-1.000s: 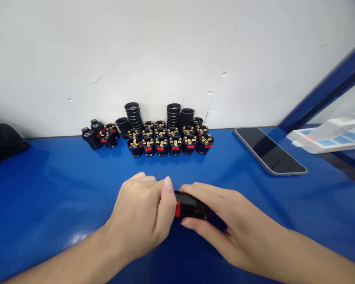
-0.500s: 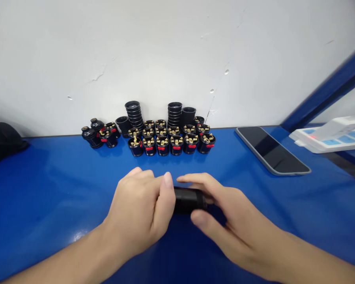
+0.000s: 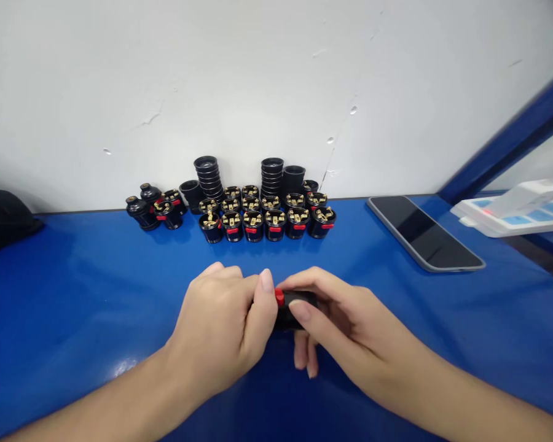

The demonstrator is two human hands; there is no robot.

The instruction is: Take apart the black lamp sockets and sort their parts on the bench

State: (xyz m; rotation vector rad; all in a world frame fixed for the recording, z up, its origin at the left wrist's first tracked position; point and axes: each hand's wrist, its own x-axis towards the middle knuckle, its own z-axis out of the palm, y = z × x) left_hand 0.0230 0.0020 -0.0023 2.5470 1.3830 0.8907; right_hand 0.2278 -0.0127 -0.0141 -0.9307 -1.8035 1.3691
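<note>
Between my hands, above the blue table, a black lamp socket point(image 3: 283, 318) lies on its side with a red switch point(image 3: 279, 298) showing on top. My left hand point(image 3: 228, 319) is closed around its left end, thumb on top; that end is hidden. My right hand point(image 3: 334, 319) grips the other end, with the thumb on the near side and the fingers curled over and under it. Farther back, several black socket bodies point(image 3: 253, 227) with brass terminals and red switches stand in rows.
Behind the rows rise two stacks of black rings or sleeves point(image 3: 272, 175) against the white wall. Two domed sockets point(image 3: 141, 212) stand at the left. A phone point(image 3: 424, 233) lies at the right, near a white tray point(image 3: 493, 227). A dark object point(image 3: 7, 221) sits far left.
My right hand has closed in, its thumb now pressing on the socket's body. The socket has turned, so the red switch faces up. My left hand keeps its hold.
</note>
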